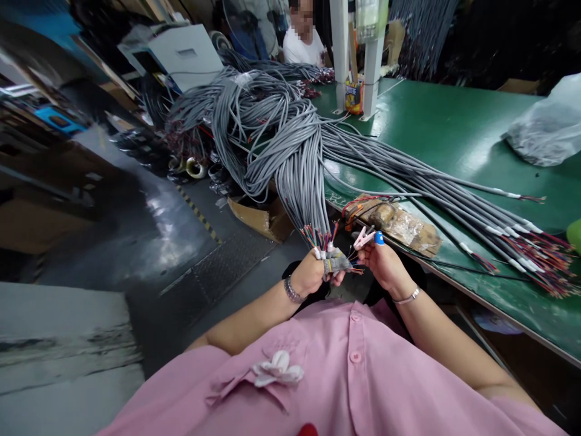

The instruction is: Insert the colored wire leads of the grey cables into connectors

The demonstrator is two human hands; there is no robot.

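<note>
Head view: a person's left hand [312,274] sits wrapped around grey, round, plastic-sheathed cables [297,172] beside the green worktop [436,121]; the right hand [380,263], fingers curled, nears thin coloured wires [357,270], its hold unclear; wire-sorting seems underway, next likely calling for a steady left grip.

Dim room; glare on green tabletop [436,124], floor [158,212]; left edge stretched, blurred.

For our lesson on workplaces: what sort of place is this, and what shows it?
Probably a cable workshop or factory: grey cables with coloured wire ends lie heaped across a green workbench, and a yellow-and-black line marks the floor.
</note>
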